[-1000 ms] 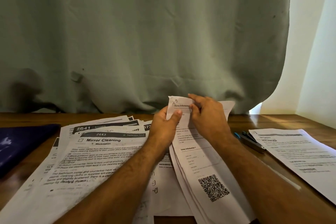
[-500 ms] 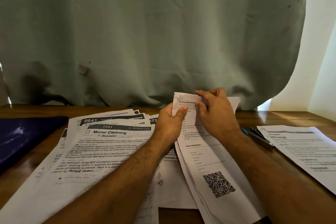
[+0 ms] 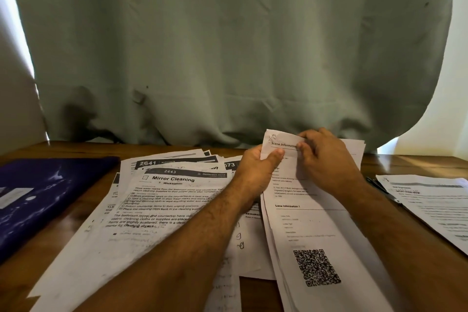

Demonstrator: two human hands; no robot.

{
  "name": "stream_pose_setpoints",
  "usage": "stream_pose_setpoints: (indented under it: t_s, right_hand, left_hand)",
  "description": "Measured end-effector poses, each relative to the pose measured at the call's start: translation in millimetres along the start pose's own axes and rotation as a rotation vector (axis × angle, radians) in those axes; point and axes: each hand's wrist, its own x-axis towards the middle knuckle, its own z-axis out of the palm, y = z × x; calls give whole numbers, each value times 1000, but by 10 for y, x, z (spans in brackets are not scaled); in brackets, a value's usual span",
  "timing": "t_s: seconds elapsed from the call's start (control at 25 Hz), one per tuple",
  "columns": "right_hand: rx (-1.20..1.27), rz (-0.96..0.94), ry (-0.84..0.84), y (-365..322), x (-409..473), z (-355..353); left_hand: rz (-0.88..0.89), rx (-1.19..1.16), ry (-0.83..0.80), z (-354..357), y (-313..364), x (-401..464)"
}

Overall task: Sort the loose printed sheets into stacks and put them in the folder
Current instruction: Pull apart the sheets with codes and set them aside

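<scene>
Both hands are working the top far corner of the white printed "Scene Information" sheet with a QR code near its bottom (image 3: 311,213), which is topping a thin stack of similar white sheets lying on the brown wooden surface (image 3: 60,258), right of centre. Left hand (image 3: 255,172) is pinching the crumpled corner between thumb and curled fingers; right hand (image 3: 326,157) is pinching the same top edge just beside it, fingers curled on the paper. Looks like they're peeling or flattening a creased corner to separate the top sheet. To do it well: keeping the pull shallow and along the edge, one hand anchoring the stack while the other is lifting, since thin copier paper is tearing easily at a crease. Sheets are matte, floppy, edges slightly fanned. To the left, the loose spread of white pages headed "Mirror Cleaning" with dark banner strips (image 3: 162,200) is overlapping unevenly under the left forearm, still unsorted. Far left, the dark blue glossy flat folder (image 3: 45,197) is lying shut, nothing visibly in it yet. Right edge: another stack of white printed pages (image 3: 435,200), with a dark pen (image 3: 379,187) lying just beside it. Pale green fabric curtain (image 3: 228,45) is hanging behind, soft folds.
</scene>
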Motion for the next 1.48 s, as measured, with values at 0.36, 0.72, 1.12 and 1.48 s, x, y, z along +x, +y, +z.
stream_pose_setpoints:
  t_s: [0.36, 0.72, 1.12, 1.48]
  right_hand:
    - [41, 41, -108, -140, -104, 20]
    - [47, 45, -33, -335, -100, -20]
    - [-13, 61, -126, -654, -99, 68]
    - [52, 106, -82, -1118, 102, 439]
  left_hand:
    - [-61, 83, -107, -261, 137, -35]
    - [1, 867, -13, -1270, 263, 10]
    - [-309, 1191, 51, -2015, 24, -99]
    - [-215, 1087, 119, -2027, 66, -138]
